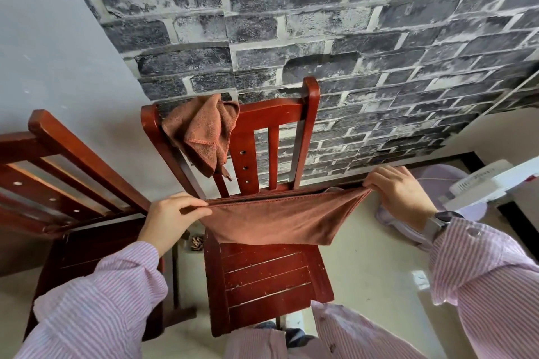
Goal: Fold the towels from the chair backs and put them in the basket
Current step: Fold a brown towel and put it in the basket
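— Rust-brown terry towel (pixel 280 223): where is it?
— Stretched over the red wooden chair's seat (pixel 262 280), near its back edge. The left hand (pixel 172 217) pinches one top corner, the right hand (pixel 399 194) pinches the other.
— Any more?
— A second crumpled brown towel (pixel 204 132) hangs over the left end of that chair's top rail (pixel 274 109).

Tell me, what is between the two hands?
In the head view, the brown towel stretches between the left hand and the right hand. Each hand pinches one end, and the towel sags above the chair seat.
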Demonstrator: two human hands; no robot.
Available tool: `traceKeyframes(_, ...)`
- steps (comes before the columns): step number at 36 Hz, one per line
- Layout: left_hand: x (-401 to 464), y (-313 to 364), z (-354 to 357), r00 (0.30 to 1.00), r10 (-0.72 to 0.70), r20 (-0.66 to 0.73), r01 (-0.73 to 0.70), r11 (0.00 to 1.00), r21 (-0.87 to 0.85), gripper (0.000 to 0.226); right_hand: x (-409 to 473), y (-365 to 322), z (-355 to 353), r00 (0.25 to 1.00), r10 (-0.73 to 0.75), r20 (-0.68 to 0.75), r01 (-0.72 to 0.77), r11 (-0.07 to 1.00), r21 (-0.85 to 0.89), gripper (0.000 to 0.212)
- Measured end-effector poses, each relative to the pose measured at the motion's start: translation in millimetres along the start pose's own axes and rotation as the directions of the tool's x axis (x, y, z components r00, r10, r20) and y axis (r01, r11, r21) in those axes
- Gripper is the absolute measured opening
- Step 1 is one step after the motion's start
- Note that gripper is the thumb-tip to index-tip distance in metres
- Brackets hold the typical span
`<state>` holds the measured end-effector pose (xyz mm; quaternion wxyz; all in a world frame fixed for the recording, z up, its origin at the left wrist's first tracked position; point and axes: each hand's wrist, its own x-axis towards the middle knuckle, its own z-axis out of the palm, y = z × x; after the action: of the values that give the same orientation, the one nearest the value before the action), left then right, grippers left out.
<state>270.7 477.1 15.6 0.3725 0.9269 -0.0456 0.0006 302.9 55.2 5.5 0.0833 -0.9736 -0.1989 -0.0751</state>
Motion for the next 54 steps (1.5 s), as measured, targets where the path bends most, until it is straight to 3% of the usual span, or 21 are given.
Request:
traceKeyframes(3,0.4,3.3,-0.6,0.999,-0.008,-0.052,0.01,1.0,0.029,0.018,1.9,-0.6,2.5,1.0,0.01,0.005,-0.01,0.998,0.055,0.012)
traceKeyframes(7,2.4,2.9,-1.0,0.985,-0.166,-0.048,0.166,0.986,-0.003,0.026,0.4,-1.6,5.5,0.996,0.09,-0.023,-0.086,0.987,0.137,0.015)
traceKeyframes(9,1.5,-0.7,-0.8,0.992,-0.126,-0.019,0.126,0.991,0.038,0.019,-0.2,-1.5,7.2,0.995,0.094,-0.022,-0.09,0.987,0.135,0.024)
traceKeyframes(12,0.0,-7.5,0.4,1.0,-0.025,0.014,0.023,0.995,0.099,0.019,0.8,0.1,10.4,0.996,0.085,-0.033,-0.079,0.986,0.148,0.018)
traceKeyframes(19,3.1,-5.3,-0.1,0.999,-0.046,0.001,0.046,0.985,0.165,0.011,15.7,-2.0,14.4,0.975,0.213,-0.068,-0.194,0.956,0.221,0.017)
traceKeyframes(24,8.0,-6.4,-3.4,0.999,-0.017,-0.035,0.025,0.966,0.258,0.011,27.4,-4.7,18.6,0.965,0.264,0.007,-0.26,0.946,0.196,0.015)
traceKeyframes(27,9.2,-12.5,-2.9,1.0,0.024,-0.005,-0.021,0.942,0.335,0.009,31.4,-4.6,27.8,0.97,0.232,0.07,-0.24,0.957,0.163,0.017)
traceKeyframes(31,12.6,-18.3,-0.6,0.999,-0.047,0.002,0.043,0.931,0.362,0.009,39.2,-6.8,40.5,0.978,0.183,0.097,-0.197,0.966,0.166,0.022)
traceKeyframes(39,4.8,-12.1,0.5,0.978,-0.137,-0.154,0.155,0.981,0.114,0.008,45.9,-15.2,43.5,0.958,0.285,0.036,-0.28,0.897,0.343,0.022)
traceKeyframes(45,-3.6,-5.8,0.3,0.921,-0.333,-0.201,0.316,0.942,-0.11,0.016,44.0,-22.9,38.3,0.974,0.223,-0.034,-0.192,0.901,0.389,0.02)
traceKeyframes(50,-4.6,-5.3,-5.7,0.919,-0.338,-0.205,0.313,0.938,-0.147,0.009,45.8,-24.3,36.1,0.978,0.197,-0.066,-0.15,0.89,0.43,0.026)
traceKeyframes(54,-5.6,-3.7,-11.5,0.918,-0.335,-0.211,0.301,0.937,-0.178,0.017,46.8,-28.3,32.0,0.976,0.213,-0.046,-0.166,0.862,0.479,0.025)
